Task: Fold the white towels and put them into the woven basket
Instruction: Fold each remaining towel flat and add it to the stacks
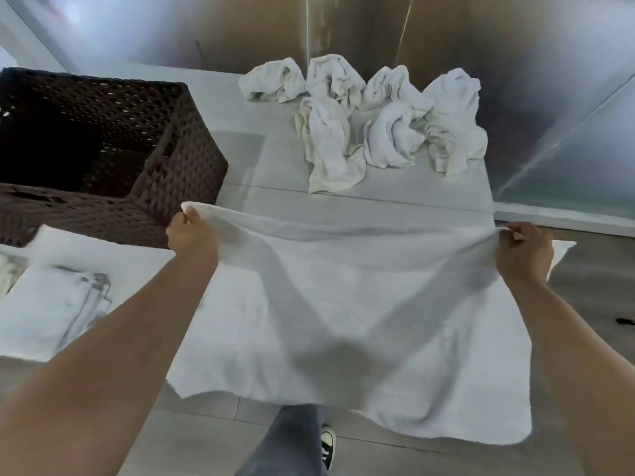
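The pale bench (261,166) filled the middle of the head view, running from the near edge to the far wall. On its left part stood the dark brown woven basket (178,159), its opening dark, so whatever lay inside could not be made out. Spread in the air over the near edge of the bench hung one white towel (360,321), stretched flat between both hands, its lower edge dangling free above the floor. On the far part of the bench lay a heap of crumpled white towels (371,121), well apart from the basket and untouched. At the near left, just in front of the basket, lay blurred white cloth (51,297) that looked folded, though the blur hid the detail. The left hand (190,235) pinched the towel's upper left corner in a closed grip, the corner poking up above the fingers. The right hand (524,249) likewise pinched the upper right corner, fingers curled round the cloth. Below the towel showed a grey trouser leg (292,441) and a dark shoe (328,444).
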{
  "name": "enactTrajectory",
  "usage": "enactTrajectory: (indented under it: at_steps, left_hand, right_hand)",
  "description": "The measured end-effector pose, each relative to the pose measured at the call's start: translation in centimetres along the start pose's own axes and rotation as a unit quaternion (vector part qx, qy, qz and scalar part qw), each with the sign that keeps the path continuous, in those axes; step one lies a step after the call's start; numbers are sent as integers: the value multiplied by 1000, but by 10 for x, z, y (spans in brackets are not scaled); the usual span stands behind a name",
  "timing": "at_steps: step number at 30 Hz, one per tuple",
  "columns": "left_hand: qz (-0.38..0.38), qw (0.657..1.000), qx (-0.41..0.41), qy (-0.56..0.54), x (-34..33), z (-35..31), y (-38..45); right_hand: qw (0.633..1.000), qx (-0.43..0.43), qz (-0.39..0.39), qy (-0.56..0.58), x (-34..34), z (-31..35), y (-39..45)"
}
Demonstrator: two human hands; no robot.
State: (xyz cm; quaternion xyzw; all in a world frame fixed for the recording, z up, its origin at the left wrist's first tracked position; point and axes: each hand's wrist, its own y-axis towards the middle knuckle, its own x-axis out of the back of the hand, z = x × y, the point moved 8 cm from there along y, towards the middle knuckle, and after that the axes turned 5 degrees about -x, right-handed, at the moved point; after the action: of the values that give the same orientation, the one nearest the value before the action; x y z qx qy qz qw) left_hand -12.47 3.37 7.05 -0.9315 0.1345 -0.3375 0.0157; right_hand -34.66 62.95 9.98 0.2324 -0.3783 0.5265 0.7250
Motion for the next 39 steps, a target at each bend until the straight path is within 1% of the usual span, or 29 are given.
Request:
enactTrajectory:
  at_steps: [4,8,11,14,16,18,20,21,23,24,26,28,33,36,39]
  left_hand:
    - [13,996,28,77,-56,-6,22]
    - [10,996,67,59,-101,-5,48]
    - [18,994,62,84,-126,-11,58]
    - [41,994,73,75,-142,-9,56]
    - [86,990,46,101,-153,-5,48]
    - [136,984,-7,118,-161,-2,35]
    - [159,976,-46,139,-165,9,23]
    - [180,965,-73,174,-168,16,14]
    - [241,918,-154,274,-177,31,-10]
    - [259,896,-188,307,-178,39,-26]
    - [270,868,-237,342,-176,52,-61]
    - [274,850,-269,361,-173,65,-99]
    - [284,825,-300,386,-174,83,-190]
    - [289,823,-295,389,-180,85,-238]
    - [291,816,-302,399,-189,84,-289]
  right_hand:
    - [999,-23,26,-34,-32,2,37]
    - [997,-23,44,-56,-58,7,67]
    - [996,-26,56,-60,-74,11,83]
    - [994,-28,83,-62,-91,9,89]
    - [989,-28,121,-73,-103,2,85]
    - [984,-19,154,-91,-114,-7,76]
    - [974,-16,189,-124,-126,-23,68]
    - [965,-22,215,-149,-132,-33,61]
    - [939,-26,278,-202,-144,-53,45]
    - [927,-23,303,-222,-147,-61,38]
    - [917,-9,321,-238,-146,-68,28]
    - [913,5,329,-243,-143,-71,25]
    - [894,54,349,-274,-136,-77,28]
    - [886,94,360,-276,-132,-84,32]
    - [884,129,372,-254,-122,-93,38]
